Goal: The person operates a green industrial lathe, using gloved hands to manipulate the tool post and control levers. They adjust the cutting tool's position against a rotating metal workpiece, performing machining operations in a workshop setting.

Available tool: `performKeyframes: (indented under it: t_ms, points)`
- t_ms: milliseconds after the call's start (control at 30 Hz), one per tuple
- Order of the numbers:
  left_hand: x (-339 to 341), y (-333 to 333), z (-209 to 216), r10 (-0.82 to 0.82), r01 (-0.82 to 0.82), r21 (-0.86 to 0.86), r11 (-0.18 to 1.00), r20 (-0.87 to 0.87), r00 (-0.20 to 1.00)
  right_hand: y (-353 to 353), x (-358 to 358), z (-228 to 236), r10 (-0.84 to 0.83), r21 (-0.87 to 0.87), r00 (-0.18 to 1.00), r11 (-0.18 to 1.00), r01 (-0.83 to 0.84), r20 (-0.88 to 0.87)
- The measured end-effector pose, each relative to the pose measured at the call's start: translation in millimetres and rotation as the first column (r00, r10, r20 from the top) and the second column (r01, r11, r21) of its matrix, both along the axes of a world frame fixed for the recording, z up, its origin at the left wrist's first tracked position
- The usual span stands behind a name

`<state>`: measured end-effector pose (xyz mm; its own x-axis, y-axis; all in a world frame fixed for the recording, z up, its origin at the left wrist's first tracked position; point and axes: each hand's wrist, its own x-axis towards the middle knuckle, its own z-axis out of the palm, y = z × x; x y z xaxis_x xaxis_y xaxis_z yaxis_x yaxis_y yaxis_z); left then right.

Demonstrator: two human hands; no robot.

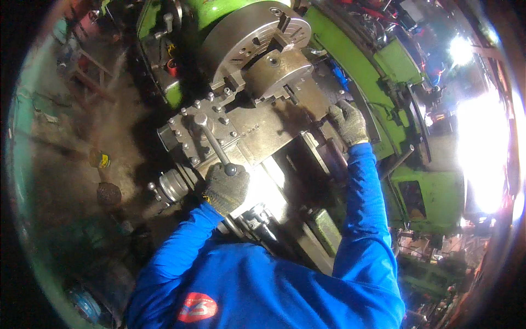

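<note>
A grey-gloved left hand point(226, 189) of mine is closed round the knob end of a metal lever point(215, 143). That lever rises from a square, bolted tool post point(189, 134) on the lathe's slide. My right hand point(349, 124), also gloved, rests at the right edge of the flat metal slide point(263, 129), with thumb and forefinger apart and the other fingers partly hidden. Ahead of both hands, a large round chuck point(235, 46) carries a thick metal workpiece point(278, 70) between its jaws. Both my sleeves are blue.
The green lathe body point(350, 46) runs along the far right side. A ribbed round dial point(173, 185) sticks out at the slide's left. On the floor to the left lie a dark round object point(108, 193) and a yellow-marked one point(102, 159). Strong light glares at right.
</note>
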<state>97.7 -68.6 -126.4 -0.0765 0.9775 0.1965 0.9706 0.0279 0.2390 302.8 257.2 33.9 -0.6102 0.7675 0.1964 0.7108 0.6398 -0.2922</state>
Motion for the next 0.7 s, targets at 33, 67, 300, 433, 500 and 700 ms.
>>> performKeyframes:
  t_ms: [33, 67, 300, 433, 500, 700]
  points:
    - [1, -3, -25, 0.019, -0.02, 0.014, 1.0, 0.053, 0.998, -1, 4, -3, -0.007, 0.009, 0.998, 1.0, 0.008, -0.061]
    - [4, -1, -32, 0.034, -0.034, 0.012, 0.999, 0.071, 0.997, -9, 4, 1, -0.036, -0.038, 0.995, 0.999, 0.033, -0.09]
    - [2, 1, -8, -0.019, 0.014, -0.032, 0.999, -0.154, 0.988, -99, 19, 0, -0.097, -0.183, 0.948, 0.982, 0.042, -0.302]
    - [2, 2, 4, 0.024, -0.024, -0.031, 0.999, 0.001, 1.0, -120, 17, -37, -0.401, -0.468, 0.832, 0.861, 0.2, -0.383]
    - [-1, 1, 16, 0.011, -0.011, 0.022, 1.0, -0.013, 1.0, -109, 13, -37, -0.362, -0.281, 0.883, 0.918, 0.281, -0.299]
    - [-2, 0, -2, 0.011, -0.026, 0.067, 0.997, 0.221, 0.975, -56, -14, -28, -0.341, -0.31, 0.916, 0.912, 0.268, -0.213]
